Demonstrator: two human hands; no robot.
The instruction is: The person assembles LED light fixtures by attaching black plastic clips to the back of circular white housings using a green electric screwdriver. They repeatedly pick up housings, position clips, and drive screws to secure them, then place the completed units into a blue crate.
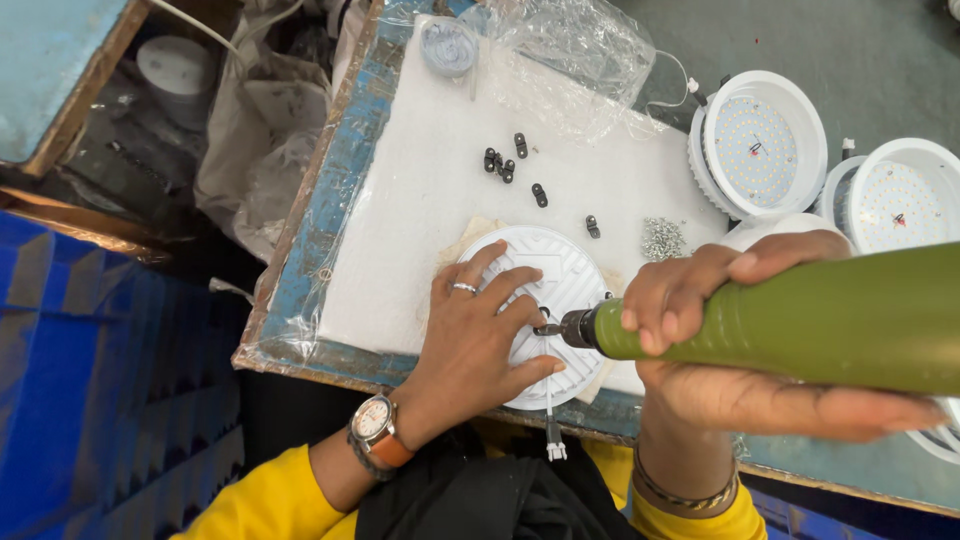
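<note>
Head view, looking down on a white padded surface (420, 200) edged in worn blue. The left hand (480, 335), wearing a ring and an orange-strapped watch, lay flat with fingers spread wide on the ribbed white back of a round lamp housing (560, 265), pressing it down near the front edge of the surface. The right hand (700, 330) was closed around a green electric screwdriver (800, 320), held nearly level, its dark tip meeting a small black clip (545, 318) on the housing just beside the left fingertips. Loose black clips (505, 165) lay scattered on the pad beyond the housing, with a small heap of silver screws (662, 238) to their right. Two finished lamps (760, 145) with their diode faces up rested further right, and a crumpled clear plastic bag (570, 50) lay at the far edge.
</note>
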